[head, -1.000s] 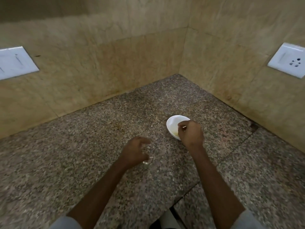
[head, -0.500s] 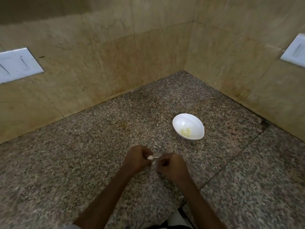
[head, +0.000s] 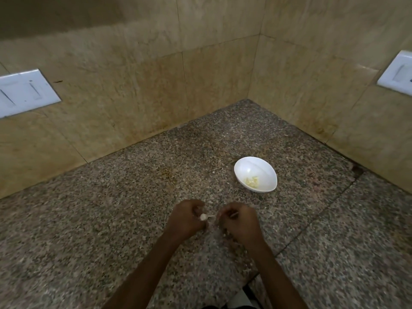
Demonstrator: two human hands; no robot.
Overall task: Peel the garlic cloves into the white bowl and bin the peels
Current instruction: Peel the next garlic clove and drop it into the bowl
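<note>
Left hand [head: 186, 219] pinches garlic clove [head: 203, 217], right hand [head: 240, 221] pinches its peel [head: 211, 216]. White bowl [head: 249, 165] sits apart, upper right. Counter [head: 107, 230] edge runs under the forearms.

A speckled granite desk [head: 133, 219] fills the lower frame, meeting tan stone wall tiles [head: 133, 97] at a corner, with white switch plates at far left [head: 24, 91] and upper right [head: 396, 73].

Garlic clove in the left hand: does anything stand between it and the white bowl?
Nothing visible does. From the garlic clove pinched in the left hand, only bare counter lies before the white bowl.
</note>
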